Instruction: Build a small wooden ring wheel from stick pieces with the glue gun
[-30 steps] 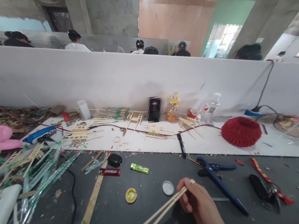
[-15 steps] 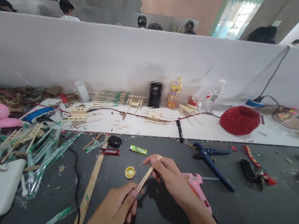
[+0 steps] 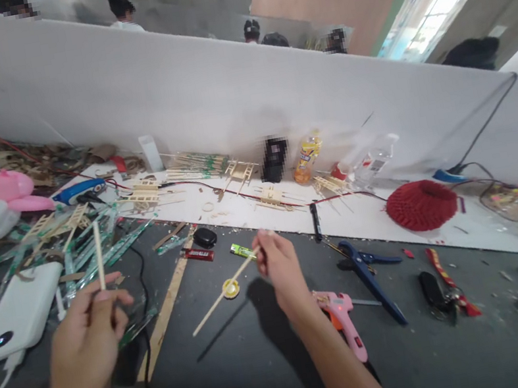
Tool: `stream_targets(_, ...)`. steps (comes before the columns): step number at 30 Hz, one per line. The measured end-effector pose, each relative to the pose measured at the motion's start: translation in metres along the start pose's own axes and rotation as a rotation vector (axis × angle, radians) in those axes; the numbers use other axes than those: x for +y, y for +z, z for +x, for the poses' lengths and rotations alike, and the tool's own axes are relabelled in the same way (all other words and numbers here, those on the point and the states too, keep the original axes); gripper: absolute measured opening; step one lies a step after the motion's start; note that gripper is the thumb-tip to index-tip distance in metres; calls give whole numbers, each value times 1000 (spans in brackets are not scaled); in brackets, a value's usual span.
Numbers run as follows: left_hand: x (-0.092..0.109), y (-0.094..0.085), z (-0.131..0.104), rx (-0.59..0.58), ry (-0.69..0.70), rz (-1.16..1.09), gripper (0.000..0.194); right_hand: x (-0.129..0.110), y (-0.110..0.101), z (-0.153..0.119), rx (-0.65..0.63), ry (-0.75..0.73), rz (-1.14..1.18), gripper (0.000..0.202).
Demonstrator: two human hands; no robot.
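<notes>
At the left, my left hand (image 3: pixel 93 327) is closed on one thin wooden stick (image 3: pixel 99 252) that points upward. Near the middle, my right hand (image 3: pixel 275 261) pinches the end of another wooden stick (image 3: pixel 215 302), which slants down to the left above the dark table. Below that stick lies a small yellow round cap (image 3: pixel 230 288). A green lighter (image 3: pixel 242 251) rests just behind the right hand's fingers, partly covered by them. Beside my right forearm lies a pink glue gun (image 3: pixel 341 316).
Blue cutting pliers (image 3: pixel 369 281) and keys (image 3: pixel 437 293) lie to the right. Behind are small wooden frames (image 3: pixel 272 197), a drink bottle (image 3: pixel 307 159) and a red knitted piece (image 3: pixel 421 205). Leftward sit a white power bank (image 3: pixel 19 313), plastic wrappers (image 3: pixel 112 246) and a black cable (image 3: pixel 144 294).
The sticks, earlier held together between both hands, are now apart. My left hand has moved left with one; my right hand has lifted slightly away with the other.
</notes>
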State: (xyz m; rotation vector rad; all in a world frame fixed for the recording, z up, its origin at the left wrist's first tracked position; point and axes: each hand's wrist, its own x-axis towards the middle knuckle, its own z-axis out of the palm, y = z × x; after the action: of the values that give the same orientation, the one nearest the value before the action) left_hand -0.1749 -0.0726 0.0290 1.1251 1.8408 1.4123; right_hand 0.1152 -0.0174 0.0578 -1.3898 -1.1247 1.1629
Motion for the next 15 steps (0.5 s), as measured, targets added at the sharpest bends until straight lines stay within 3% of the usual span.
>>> stream_targets(2,6,-3,-2,47,-14,-113,37,-12,35,32,-91,-18,-120,44)
stream_targets(5,12,4,-15,-45,-66,-216,35,-27,82,69,-261,-30,-314,33)
stream_targets(7,10,12,-22,-116,-99,-256,35,-32,88,75,-324,-43,-422,31)
stream_targets(8,7,15,-25,-139,-113,-276,34,-32,80,72,-343,-57,-466,32)
stream_targets(9,3,19,-26,-156,-126,-297,34,-31,65,65,-355,-76,-504,34)
stream_targets(11,-5,25,-29,-211,-156,-333,32,-27,12,45,-371,-119,-585,36)
stream_targets(13,-8,28,-36,-286,-188,-358,38,-17,-63,21,-318,-126,-709,35)
stream_targets(15,-3,31,-47,-375,-220,-366,53,-3,-143,1,-172,-95,-868,38)
